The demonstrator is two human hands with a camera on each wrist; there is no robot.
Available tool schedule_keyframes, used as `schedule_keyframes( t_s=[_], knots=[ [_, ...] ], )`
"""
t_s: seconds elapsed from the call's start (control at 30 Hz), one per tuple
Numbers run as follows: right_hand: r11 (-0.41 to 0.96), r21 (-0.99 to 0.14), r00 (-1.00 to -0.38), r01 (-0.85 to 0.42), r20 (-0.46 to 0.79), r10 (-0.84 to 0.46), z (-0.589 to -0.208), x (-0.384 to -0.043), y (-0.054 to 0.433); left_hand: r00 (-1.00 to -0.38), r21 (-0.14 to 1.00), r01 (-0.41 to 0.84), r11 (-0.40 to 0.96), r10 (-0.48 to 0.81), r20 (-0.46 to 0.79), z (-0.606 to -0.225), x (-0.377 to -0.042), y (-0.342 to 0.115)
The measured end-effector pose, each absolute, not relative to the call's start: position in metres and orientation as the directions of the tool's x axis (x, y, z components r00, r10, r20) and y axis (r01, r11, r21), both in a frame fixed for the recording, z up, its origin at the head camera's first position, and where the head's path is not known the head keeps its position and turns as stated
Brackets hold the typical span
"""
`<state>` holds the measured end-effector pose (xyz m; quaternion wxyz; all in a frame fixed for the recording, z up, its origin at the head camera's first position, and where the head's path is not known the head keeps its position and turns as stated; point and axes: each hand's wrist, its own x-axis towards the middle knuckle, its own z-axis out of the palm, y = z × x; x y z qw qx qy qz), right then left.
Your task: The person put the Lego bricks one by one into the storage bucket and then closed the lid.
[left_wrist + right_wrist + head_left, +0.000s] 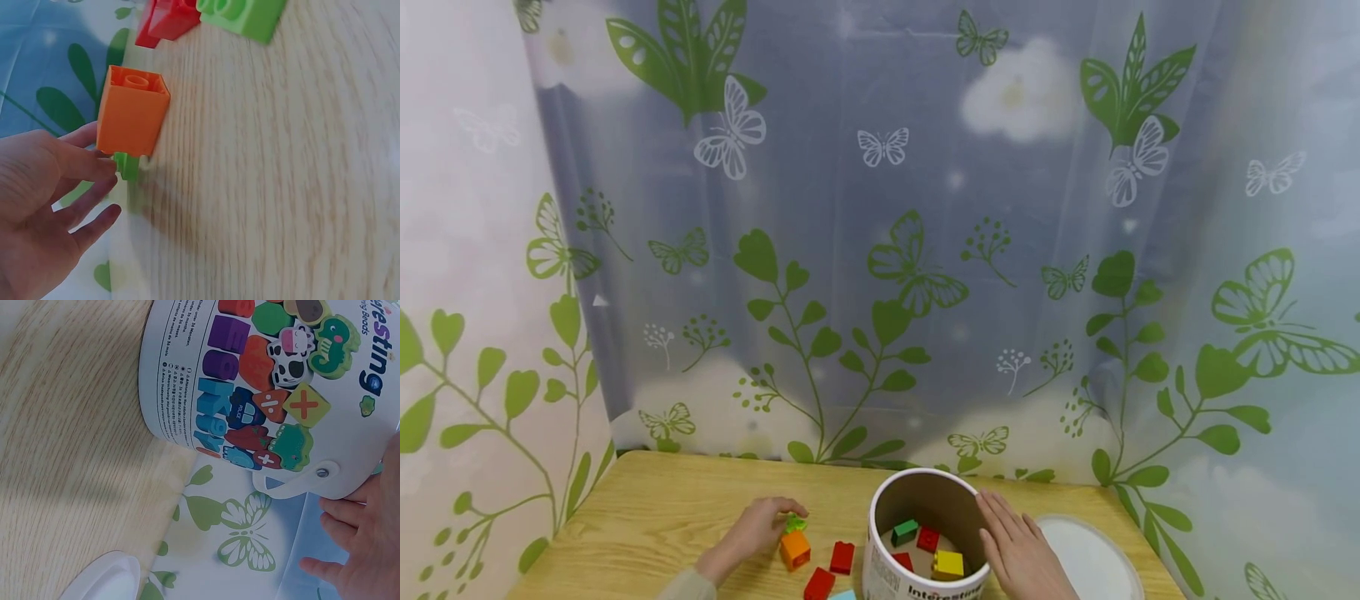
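Note:
My left hand (762, 527) pinches at a small green piece (127, 167) joined to an orange toy block (133, 115). The block's hollow end faces away from the fingers, over the table's left part. With fingers extended, my right hand (1022, 546) lies against the right rim of a white round bucket (880, 542). Inside the bucket are a green block (905, 532), a yellow block (948, 565) and red blocks (928, 539). In the right wrist view, fingertips are right by the bucket's handle mount (322, 473).
Red blocks (842, 557) lie between the left hand and the bucket, with a light blue piece (844, 595) at the lower edge. A light green block (250, 19) shows in the left wrist view. The white lid (1093, 558) lies right of the bucket. A printed curtain (850, 250) hangs behind the table.

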<state>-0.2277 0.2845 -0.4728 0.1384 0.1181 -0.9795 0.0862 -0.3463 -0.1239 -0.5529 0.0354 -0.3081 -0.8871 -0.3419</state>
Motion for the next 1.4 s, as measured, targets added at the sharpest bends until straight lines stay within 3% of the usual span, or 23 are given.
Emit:
schedule_keyframes(
  t_s=[0.73,1.4],
  knots=[
    [0.956,-0.135,-0.931,-0.262,0.295,-0.213,-0.473,-0.228,0.285,-0.843,0.564,0.531,0.632,0.466,0.270,-0.554,-0.345,-0.126],
    [0.955,-0.130,-0.928,-0.268,0.301,-0.220,-0.473,-0.227,0.285,-0.838,0.600,0.543,0.587,0.414,0.354,-0.508,-0.339,-0.114]
  ],
)
